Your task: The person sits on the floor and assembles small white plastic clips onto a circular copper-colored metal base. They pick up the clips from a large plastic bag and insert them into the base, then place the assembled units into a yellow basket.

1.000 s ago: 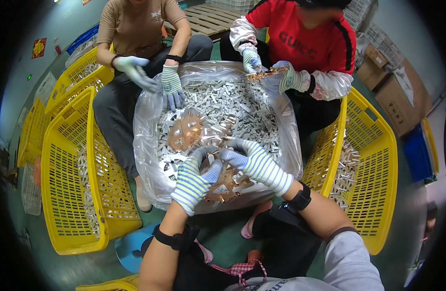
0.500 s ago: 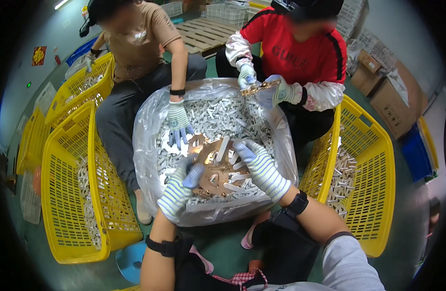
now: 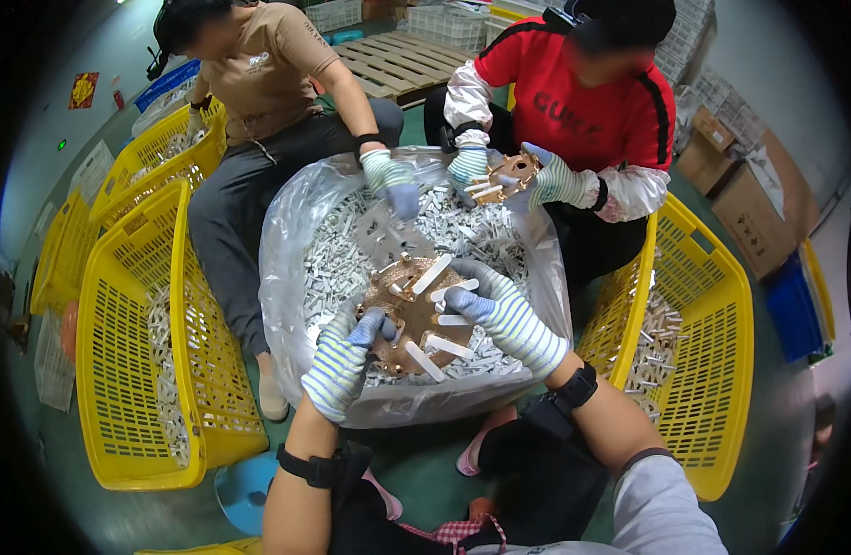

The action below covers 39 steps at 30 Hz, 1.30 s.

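Note:
A round copper-coloured plate (image 3: 410,326) with cut-outs and small posts is held level over a bin lined with clear plastic (image 3: 282,236). My left hand (image 3: 338,368), in a blue-and-white striped glove, grips the plate's left edge, thumb on top. On the plate's right side, my right hand (image 3: 511,319) is closed at the rim, its thumb beside a white strip; its fingertips underneath are hidden. Several flat white strips (image 3: 432,275) stick out from the plate around its right half. Loose pale strips (image 3: 338,236) fill the bin below.
Across the bin, one co-worker's gloved hand (image 3: 395,185) hovers over the strips; another co-worker holds a similar copper plate (image 3: 513,176). Yellow slatted baskets with metal parts stand at left (image 3: 180,370) and right (image 3: 698,370). A blue round stool (image 3: 240,495) is near my left forearm.
The plate is tilted less and shows more fully, with my right thumb lower on its edge. The left co-worker's hand has lifted and moved right, away from the plate.

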Tool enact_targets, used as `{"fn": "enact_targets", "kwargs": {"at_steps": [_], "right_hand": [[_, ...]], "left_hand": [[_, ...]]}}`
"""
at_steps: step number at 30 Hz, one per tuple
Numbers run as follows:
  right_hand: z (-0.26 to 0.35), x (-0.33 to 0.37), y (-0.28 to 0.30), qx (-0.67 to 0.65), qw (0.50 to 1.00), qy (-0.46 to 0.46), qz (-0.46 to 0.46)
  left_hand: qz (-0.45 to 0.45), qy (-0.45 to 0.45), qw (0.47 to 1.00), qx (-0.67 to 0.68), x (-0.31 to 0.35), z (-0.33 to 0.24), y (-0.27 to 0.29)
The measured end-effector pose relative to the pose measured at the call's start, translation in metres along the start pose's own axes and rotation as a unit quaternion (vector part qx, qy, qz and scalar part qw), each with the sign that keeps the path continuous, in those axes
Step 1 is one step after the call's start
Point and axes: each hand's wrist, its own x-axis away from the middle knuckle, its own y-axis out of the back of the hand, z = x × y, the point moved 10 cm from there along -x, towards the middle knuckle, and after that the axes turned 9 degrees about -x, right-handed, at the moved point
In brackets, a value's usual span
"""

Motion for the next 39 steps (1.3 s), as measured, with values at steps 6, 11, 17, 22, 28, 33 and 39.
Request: {"fn": "enact_targets", "kwargs": {"at_steps": [6, 11, 17, 22, 28, 33, 39], "right_hand": [[0.062, 0.028, -0.021, 0.477, 0.787, 0.38, -0.096], [0.056, 0.037, -0.08, 0.612, 0.675, 0.41, 0.048], [0.039, 0.027, -0.073, 0.654, 0.648, 0.382, 0.079], [0.049, 0.037, -0.087, 0.622, 0.669, 0.403, 0.063], [0.026, 0.032, -0.09, 0.616, 0.695, 0.357, 0.105], [0.027, 0.034, -0.093, 0.603, 0.701, 0.353, 0.139], [-0.016, -0.022, 0.047, 0.433, 0.888, 0.152, -0.019]], "left_hand": [[-0.053, -0.02, 0.997, 0.049, -0.009, 0.008, 0.02], [-0.038, -0.034, 0.996, 0.078, -0.007, 0.009, 0.024], [-0.062, -0.022, 0.996, 0.057, -0.006, 0.007, 0.026], [-0.066, -0.015, 0.995, 0.073, -0.005, 0.008, 0.031], [-0.072, -0.021, 0.993, 0.094, -0.005, 0.005, 0.024], [-0.085, -0.022, 0.991, 0.096, -0.009, 0.007, 0.035], [-0.172, -0.058, 0.983, 0.0, -0.015, 0.001, 0.056]]}}
